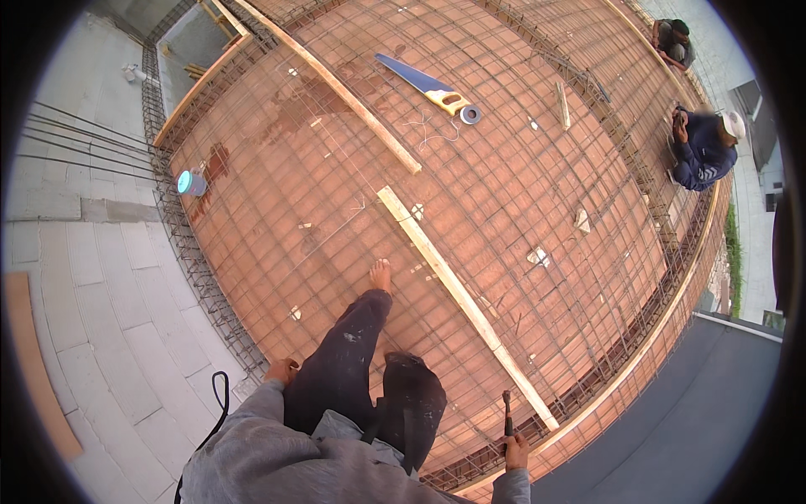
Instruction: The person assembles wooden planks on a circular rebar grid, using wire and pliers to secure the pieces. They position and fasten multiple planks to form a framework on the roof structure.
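Observation:
My right hand (516, 451) is closed around the dark handle of a hammer (507, 412), its head pointing up and away from me. It is near the lower end of a long wooden batten (457, 290) that lies across the rebar mesh (470, 193). My left hand (283, 370) hangs beside my left knee, its fingers curled in and nothing visible in them. Below it runs the mesh's left edge, beside the grey block wall. My bare left foot (381, 275) stands on the reddish deck boards under the bars.
A blue-bladed handsaw (420, 82) and a roll of tape or wire (470, 114) lie ahead. Another batten (336, 88) stretches beyond. A light-blue bucket (191, 183) stands at left, near protruding bars (92, 139). Two people (705, 151) crouch at the far right edge.

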Available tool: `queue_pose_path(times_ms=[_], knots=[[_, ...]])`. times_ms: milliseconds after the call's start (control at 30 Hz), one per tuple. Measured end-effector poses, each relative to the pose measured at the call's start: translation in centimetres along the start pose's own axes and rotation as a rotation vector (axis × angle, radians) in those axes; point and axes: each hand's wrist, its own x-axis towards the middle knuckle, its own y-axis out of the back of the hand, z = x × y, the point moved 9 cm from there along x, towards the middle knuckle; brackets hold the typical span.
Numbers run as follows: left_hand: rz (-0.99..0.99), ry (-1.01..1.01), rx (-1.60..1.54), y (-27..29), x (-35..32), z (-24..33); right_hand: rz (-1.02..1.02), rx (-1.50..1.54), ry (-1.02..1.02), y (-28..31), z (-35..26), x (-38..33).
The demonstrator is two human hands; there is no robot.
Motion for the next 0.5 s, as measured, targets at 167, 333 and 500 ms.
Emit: queue_pose_path(times_ms=[167,333,500], knots=[[0.118,0.072,-0.153,7.9,-0.8,1.6,0.031,-0.189,0.317,-1.4,-16.4,-1.6],[0.251,-0.049,-0.597,15.7,5.6,6.9,0.138,-0.239,0.46,-5.7,-27.4,-4.9],[0.271,-0.222,-0.906,21.7,11.4,17.3,0.086,-0.284,0.47,-10.6,-31.3,-3.8]])
